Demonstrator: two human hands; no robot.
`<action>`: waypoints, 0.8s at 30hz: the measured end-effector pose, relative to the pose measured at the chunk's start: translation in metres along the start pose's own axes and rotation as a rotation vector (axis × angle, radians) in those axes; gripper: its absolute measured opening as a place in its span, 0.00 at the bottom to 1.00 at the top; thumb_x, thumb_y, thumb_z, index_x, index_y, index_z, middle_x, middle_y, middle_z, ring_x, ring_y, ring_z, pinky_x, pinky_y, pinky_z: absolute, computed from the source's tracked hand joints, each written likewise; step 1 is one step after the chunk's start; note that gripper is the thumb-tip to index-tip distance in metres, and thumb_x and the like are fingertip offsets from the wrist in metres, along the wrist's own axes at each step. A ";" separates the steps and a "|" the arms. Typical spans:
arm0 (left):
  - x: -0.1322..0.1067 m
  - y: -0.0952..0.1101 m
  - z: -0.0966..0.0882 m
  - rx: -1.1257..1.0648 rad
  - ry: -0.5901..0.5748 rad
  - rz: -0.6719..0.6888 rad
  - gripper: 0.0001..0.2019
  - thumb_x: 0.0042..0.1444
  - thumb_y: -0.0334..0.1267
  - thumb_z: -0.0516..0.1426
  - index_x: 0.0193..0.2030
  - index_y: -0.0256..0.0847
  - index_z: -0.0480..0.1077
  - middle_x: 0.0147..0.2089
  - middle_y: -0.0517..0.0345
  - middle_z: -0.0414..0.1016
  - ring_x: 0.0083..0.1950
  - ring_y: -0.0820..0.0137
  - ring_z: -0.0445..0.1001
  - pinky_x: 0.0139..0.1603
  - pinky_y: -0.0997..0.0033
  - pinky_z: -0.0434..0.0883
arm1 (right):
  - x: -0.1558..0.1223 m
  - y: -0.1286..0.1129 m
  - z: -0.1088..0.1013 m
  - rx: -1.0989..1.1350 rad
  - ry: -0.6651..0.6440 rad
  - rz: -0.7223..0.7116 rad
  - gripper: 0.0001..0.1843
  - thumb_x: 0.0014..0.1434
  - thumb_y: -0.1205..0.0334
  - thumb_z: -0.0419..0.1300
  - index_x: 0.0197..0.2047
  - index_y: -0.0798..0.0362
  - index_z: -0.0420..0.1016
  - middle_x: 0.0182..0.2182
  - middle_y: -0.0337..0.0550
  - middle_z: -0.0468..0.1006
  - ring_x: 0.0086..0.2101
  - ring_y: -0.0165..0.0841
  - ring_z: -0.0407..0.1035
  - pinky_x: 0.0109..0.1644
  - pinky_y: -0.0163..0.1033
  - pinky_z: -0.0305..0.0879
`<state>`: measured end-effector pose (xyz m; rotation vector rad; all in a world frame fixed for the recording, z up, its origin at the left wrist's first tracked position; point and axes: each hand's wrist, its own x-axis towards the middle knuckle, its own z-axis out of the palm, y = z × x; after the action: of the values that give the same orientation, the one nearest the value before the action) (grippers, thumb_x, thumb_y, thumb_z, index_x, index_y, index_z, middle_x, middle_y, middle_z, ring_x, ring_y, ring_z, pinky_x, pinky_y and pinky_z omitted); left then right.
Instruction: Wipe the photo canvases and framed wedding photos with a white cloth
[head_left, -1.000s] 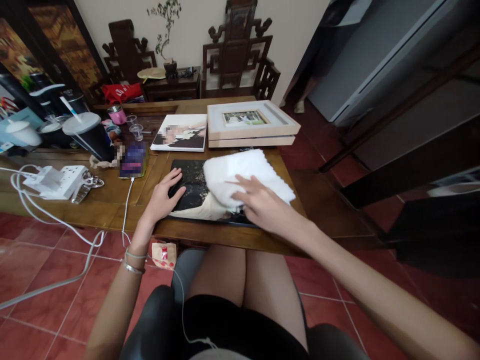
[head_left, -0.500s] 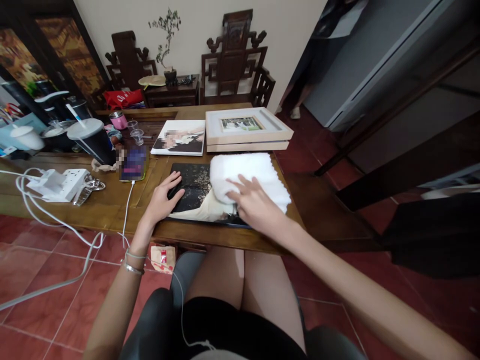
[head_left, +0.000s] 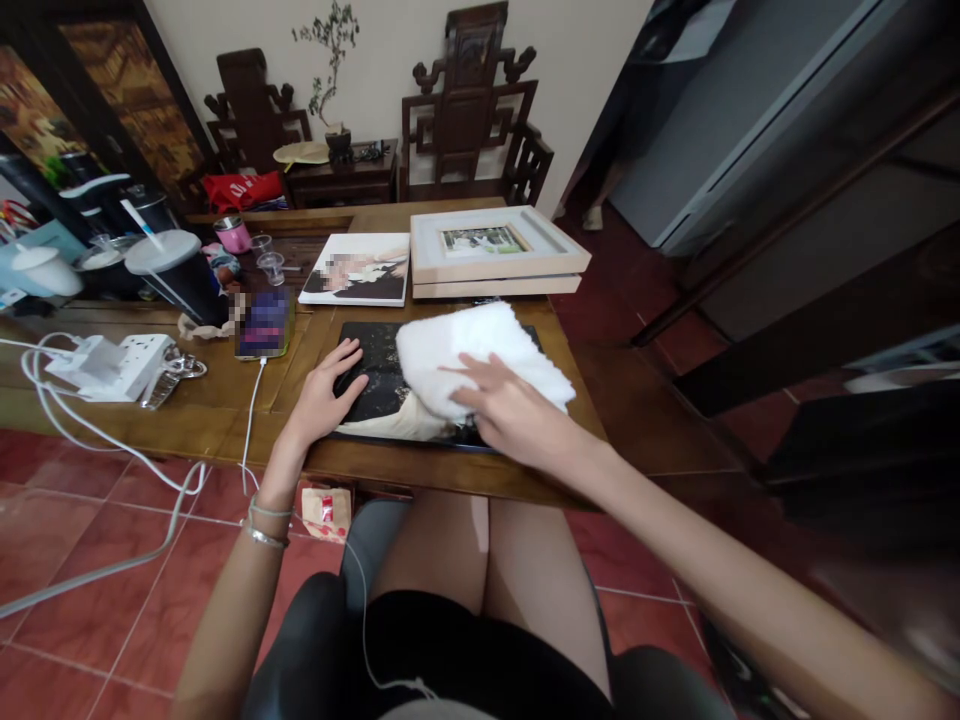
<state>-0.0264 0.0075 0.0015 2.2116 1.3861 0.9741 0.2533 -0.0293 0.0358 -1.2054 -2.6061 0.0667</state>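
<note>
We're looking at two bare hands working over a wooden counter (head_left: 315, 325) in the middle of the frame. The left hand (head_left: 321, 398) is resting on the left end of a dark picture panel (head_left: 371, 385), fingers spread, grasping nothing. The right hand (head_left: 510, 408) is pressing a folded white towel (head_left: 435, 350) onto the panel, index and middle fingers lying stretched over the cloth; the other fingers are partly hidden, so we cannot tell if it's gripping. The panel is lying flat at centre near the counter's front edge, the towel covering much of its right part. Just behind, we're getting a white-edged print (head_left: 391, 248) and, beside it, two stacked pale frames (head_left: 495, 275). Left of the panel a phone (head_left: 262, 325) is lying with a white cable (head_left: 253, 410) plugged in; further left are sitting a lidded dark cup (head_left: 169, 265) and a white power strip (head_left: 139, 365). Upper right, another person's foot (head_left: 592, 218) is showing on red tiles (head_left: 600, 260).
</note>
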 end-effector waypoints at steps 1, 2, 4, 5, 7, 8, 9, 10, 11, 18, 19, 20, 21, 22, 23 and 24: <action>0.000 0.000 0.000 -0.001 0.000 0.000 0.23 0.62 0.46 0.55 0.59 0.36 0.71 0.67 0.44 0.66 0.71 0.60 0.61 0.72 0.51 0.56 | 0.010 0.009 0.000 -0.024 -0.012 0.041 0.26 0.48 0.83 0.49 0.45 0.58 0.78 0.54 0.60 0.75 0.62 0.52 0.61 0.64 0.62 0.58; 0.000 0.000 0.000 -0.003 -0.001 -0.001 0.23 0.62 0.46 0.55 0.59 0.36 0.71 0.68 0.44 0.66 0.71 0.60 0.61 0.72 0.51 0.56 | 0.020 0.017 0.000 -0.048 -0.028 0.079 0.26 0.49 0.83 0.49 0.47 0.60 0.77 0.52 0.61 0.76 0.62 0.52 0.61 0.63 0.62 0.58; 0.000 0.000 -0.001 -0.003 -0.005 -0.004 0.22 0.62 0.46 0.55 0.59 0.36 0.71 0.68 0.44 0.66 0.71 0.60 0.61 0.72 0.51 0.56 | 0.037 0.028 0.000 -0.089 -0.054 0.139 0.28 0.49 0.82 0.48 0.51 0.63 0.75 0.49 0.63 0.77 0.61 0.53 0.62 0.62 0.61 0.59; 0.000 0.000 -0.001 -0.003 -0.007 -0.004 0.22 0.62 0.46 0.55 0.59 0.36 0.71 0.68 0.44 0.65 0.71 0.60 0.61 0.72 0.51 0.56 | 0.042 0.030 0.000 -0.105 -0.056 0.159 0.28 0.50 0.82 0.47 0.52 0.64 0.75 0.49 0.63 0.77 0.61 0.53 0.62 0.62 0.61 0.59; 0.000 0.000 -0.001 -0.003 -0.008 -0.004 0.22 0.62 0.46 0.55 0.59 0.36 0.71 0.68 0.44 0.66 0.71 0.59 0.61 0.72 0.50 0.56 | 0.046 0.030 0.003 -0.123 -0.031 0.175 0.29 0.50 0.82 0.47 0.53 0.62 0.74 0.51 0.61 0.77 0.60 0.53 0.62 0.62 0.62 0.58; 0.000 0.000 -0.001 -0.002 -0.008 -0.002 0.22 0.62 0.46 0.55 0.59 0.36 0.71 0.68 0.44 0.66 0.71 0.59 0.61 0.72 0.50 0.56 | 0.044 0.026 0.005 -0.120 -0.009 0.170 0.29 0.50 0.82 0.47 0.52 0.61 0.75 0.53 0.59 0.76 0.61 0.54 0.62 0.62 0.64 0.58; 0.000 0.000 -0.001 -0.002 -0.008 0.001 0.22 0.62 0.45 0.55 0.60 0.36 0.71 0.68 0.43 0.66 0.71 0.59 0.61 0.72 0.51 0.56 | 0.039 0.021 0.008 -0.108 0.011 0.155 0.28 0.49 0.81 0.49 0.51 0.59 0.76 0.55 0.58 0.75 0.61 0.55 0.61 0.62 0.65 0.57; 0.000 0.001 -0.001 -0.002 -0.007 0.004 0.23 0.63 0.45 0.55 0.60 0.35 0.71 0.68 0.43 0.66 0.71 0.59 0.61 0.72 0.51 0.56 | 0.032 0.014 0.011 -0.090 0.029 0.130 0.27 0.48 0.81 0.50 0.49 0.57 0.76 0.56 0.57 0.74 0.61 0.55 0.60 0.62 0.67 0.56; 0.000 0.001 -0.001 -0.002 -0.007 0.007 0.23 0.63 0.45 0.55 0.60 0.34 0.71 0.67 0.42 0.66 0.71 0.59 0.61 0.72 0.52 0.56 | 0.022 0.006 0.014 -0.066 0.047 0.094 0.26 0.48 0.81 0.51 0.47 0.55 0.77 0.58 0.56 0.73 0.62 0.56 0.59 0.63 0.68 0.55; 0.000 0.002 -0.001 0.010 -0.015 0.014 0.22 0.63 0.44 0.54 0.60 0.35 0.70 0.67 0.43 0.66 0.71 0.59 0.61 0.72 0.52 0.56 | -0.054 -0.065 0.011 0.076 0.146 -0.199 0.20 0.49 0.80 0.53 0.41 0.53 0.76 0.62 0.54 0.69 0.67 0.56 0.48 0.66 0.70 0.51; 0.000 0.002 -0.001 0.010 -0.015 0.016 0.22 0.64 0.44 0.54 0.60 0.36 0.70 0.67 0.43 0.66 0.71 0.59 0.61 0.72 0.51 0.57 | -0.057 -0.068 0.009 0.087 0.124 -0.215 0.19 0.49 0.80 0.53 0.41 0.54 0.76 0.63 0.55 0.68 0.67 0.56 0.48 0.66 0.69 0.52; 0.000 0.001 -0.001 0.010 -0.015 0.017 0.21 0.64 0.44 0.54 0.60 0.36 0.71 0.67 0.44 0.66 0.71 0.59 0.61 0.72 0.51 0.57 | -0.057 -0.068 0.006 0.099 0.098 -0.219 0.19 0.50 0.80 0.53 0.40 0.54 0.76 0.63 0.55 0.68 0.67 0.56 0.48 0.66 0.69 0.52; 0.001 0.001 -0.001 0.009 -0.016 0.017 0.21 0.64 0.44 0.54 0.60 0.37 0.71 0.67 0.44 0.66 0.71 0.59 0.61 0.72 0.50 0.57 | -0.054 -0.065 0.005 0.112 0.069 -0.212 0.19 0.50 0.81 0.52 0.40 0.54 0.76 0.63 0.55 0.68 0.67 0.55 0.49 0.66 0.68 0.52; 0.001 0.001 0.000 0.009 -0.016 0.017 0.21 0.64 0.44 0.54 0.60 0.37 0.71 0.67 0.44 0.66 0.71 0.59 0.61 0.72 0.50 0.57 | -0.049 -0.060 0.004 0.120 0.045 -0.194 0.19 0.50 0.81 0.52 0.39 0.54 0.76 0.63 0.53 0.68 0.67 0.54 0.51 0.66 0.67 0.53; 0.001 0.000 0.000 0.008 -0.015 0.018 0.21 0.63 0.44 0.54 0.59 0.37 0.71 0.67 0.44 0.66 0.71 0.59 0.61 0.72 0.50 0.57 | -0.042 -0.053 0.004 0.122 0.027 -0.171 0.20 0.50 0.81 0.51 0.39 0.54 0.76 0.63 0.52 0.69 0.66 0.53 0.53 0.66 0.66 0.53; 0.000 0.000 0.000 0.006 -0.012 0.019 0.21 0.63 0.44 0.54 0.59 0.37 0.71 0.67 0.44 0.66 0.71 0.59 0.61 0.72 0.50 0.57 | -0.033 -0.044 0.004 0.115 0.015 -0.145 0.21 0.50 0.82 0.50 0.40 0.54 0.76 0.62 0.52 0.69 0.66 0.52 0.54 0.66 0.65 0.53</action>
<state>-0.0264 0.0081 0.0013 2.2350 1.3673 0.9630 0.2397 -0.0828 0.0313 -0.9724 -2.6285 0.1756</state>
